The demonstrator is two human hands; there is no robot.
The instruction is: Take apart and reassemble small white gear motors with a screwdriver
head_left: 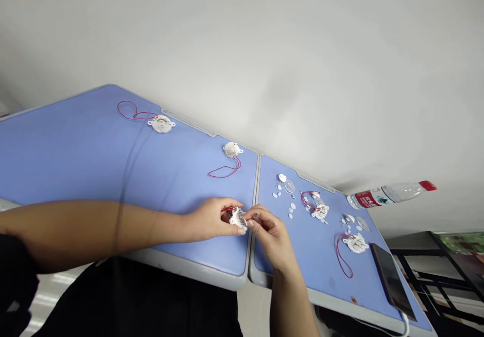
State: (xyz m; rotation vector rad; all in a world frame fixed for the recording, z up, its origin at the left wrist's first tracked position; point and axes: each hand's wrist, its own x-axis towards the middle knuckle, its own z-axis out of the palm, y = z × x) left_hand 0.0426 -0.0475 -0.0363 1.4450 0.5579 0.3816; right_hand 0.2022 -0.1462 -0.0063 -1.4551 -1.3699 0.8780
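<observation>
My left hand [215, 219] holds a round white part [238, 218] with red wires between thumb and fingers, near the seam of the two blue tables. My right hand [269, 228] is closed at the part's right side, its thumb and index finger pinched against it; a small clear piece shows by its fingers. What the fingertips grip is too small to tell. Two similar white parts with red wires lie on the left table, one at the back left [162, 124] and one near the back edge [232, 149]. Two more lie on the right table [319, 211], [356, 244].
Small white discs [293, 206] and clear covers [289, 186] are scattered over the right table [298, 256]. A bottle with a red cap [393, 194] lies at its back right. A black phone [393, 281] with a white cable lies along the right edge.
</observation>
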